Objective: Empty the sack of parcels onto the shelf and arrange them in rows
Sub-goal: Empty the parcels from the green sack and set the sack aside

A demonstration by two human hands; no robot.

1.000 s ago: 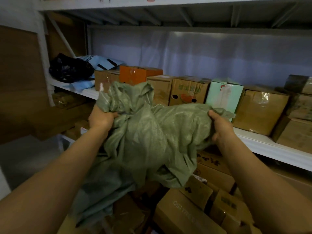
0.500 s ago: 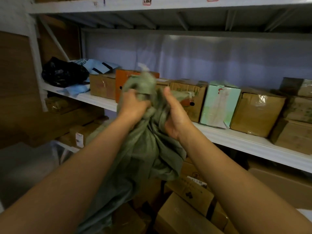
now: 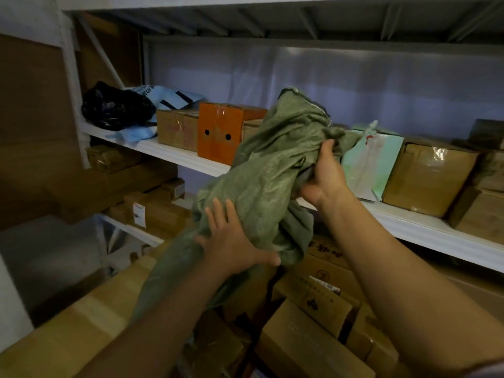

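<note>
One green sack, two hands, right hand gripping, left hand flat

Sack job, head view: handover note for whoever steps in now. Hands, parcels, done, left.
Left hand: fingers spread flat against the lower part of the green sack, pressing it.
Right hand: grips the bunched upper part of the sack.
The sack hangs limp and crumpled in front of the shelf; it looks empty, though its inside is hidden.
Done: a row of boxes stands on the shelf, among them an orange box.
Left: probably bundle and put aside the sack, then straighten the row. More boxes lie in a loose pile below the hands; whether they belong to this job is unclear.
</note>
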